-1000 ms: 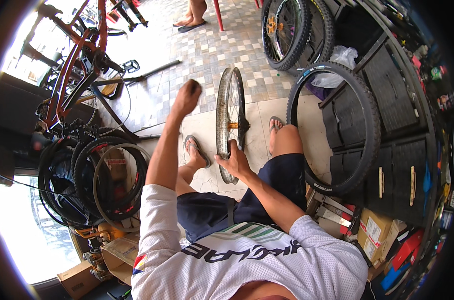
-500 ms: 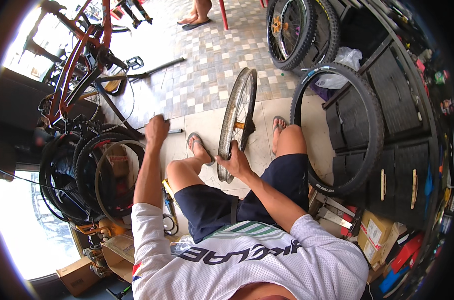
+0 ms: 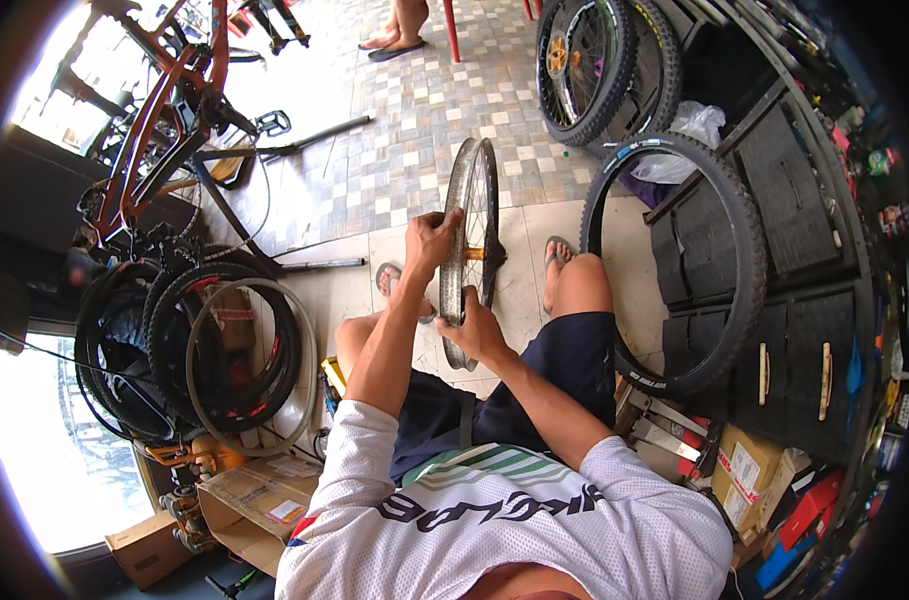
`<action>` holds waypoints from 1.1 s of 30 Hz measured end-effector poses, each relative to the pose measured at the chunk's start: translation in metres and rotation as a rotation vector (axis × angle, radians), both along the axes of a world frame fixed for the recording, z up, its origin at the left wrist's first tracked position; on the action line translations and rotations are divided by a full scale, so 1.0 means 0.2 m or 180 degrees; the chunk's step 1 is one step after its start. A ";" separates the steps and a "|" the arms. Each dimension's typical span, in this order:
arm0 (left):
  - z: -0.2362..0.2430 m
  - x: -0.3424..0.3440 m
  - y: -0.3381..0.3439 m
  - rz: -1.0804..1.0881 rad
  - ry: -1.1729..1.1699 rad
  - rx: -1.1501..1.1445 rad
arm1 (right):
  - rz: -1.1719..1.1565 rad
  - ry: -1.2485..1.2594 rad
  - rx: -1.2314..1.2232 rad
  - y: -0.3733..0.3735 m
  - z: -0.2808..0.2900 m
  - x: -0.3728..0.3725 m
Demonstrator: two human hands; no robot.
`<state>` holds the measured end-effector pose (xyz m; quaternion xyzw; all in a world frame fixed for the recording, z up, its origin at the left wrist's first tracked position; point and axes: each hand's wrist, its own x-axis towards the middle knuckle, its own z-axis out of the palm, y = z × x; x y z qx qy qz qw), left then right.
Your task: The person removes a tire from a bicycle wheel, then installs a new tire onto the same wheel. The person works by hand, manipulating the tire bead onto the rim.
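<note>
A bare bicycle wheel [image 3: 461, 182] without a tyre stands upright between my legs, its rim whitish and stained. At its middle shows a gold hub [image 3: 474, 254], with dark sprockets [image 3: 494, 254] on the right side. My left hand [image 3: 432, 241] is closed at the left side of the rim, thumb and fingers pressed on it. Lower down, nearer my body, my right hand [image 3: 477, 329] grips the same rim, its thumb on the outer face. A loose black tyre [image 3: 750, 255] stands beside my right knee.
On the left are an orange bicycle frame [image 3: 145, 150] and a cluster of tyres [image 3: 165, 350]. Two tyred wheels [image 3: 615, 90] lean at the far right, by black drawers [image 3: 775, 340]. Cardboard boxes [image 3: 255, 500] lie near left. Another person's feet [image 3: 397, 45] stand at the back.
My left hand has come right from beside the wheel onto its rim. My right hand stays on the rim; the wheel has shifted slightly.
</note>
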<state>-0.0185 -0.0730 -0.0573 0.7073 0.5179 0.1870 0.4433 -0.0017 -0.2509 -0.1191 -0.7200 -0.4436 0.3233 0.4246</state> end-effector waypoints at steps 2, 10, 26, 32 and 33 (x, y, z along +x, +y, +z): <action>-0.01 0.00 0.02 -0.0080 -0.0070 -0.0050 | 0.0042 0.0112 -0.0138 0.00 0.00 0.02; -0.02 -0.02 0.06 -0.0366 0.0058 0.0029 | -0.0008 0.0186 -0.0297 0.02 0.00 0.03; 0.20 -0.01 0.12 -0.1713 0.0694 0.2140 | 0.0065 0.0109 0.0018 0.00 -0.08 0.00; 0.13 0.01 0.05 -0.1706 0.0679 0.2841 | 0.0074 0.0028 0.0009 0.01 -0.09 0.00; 0.10 0.01 0.04 -0.1655 0.0694 0.2906 | 0.0060 -0.0015 0.0010 0.01 -0.09 0.00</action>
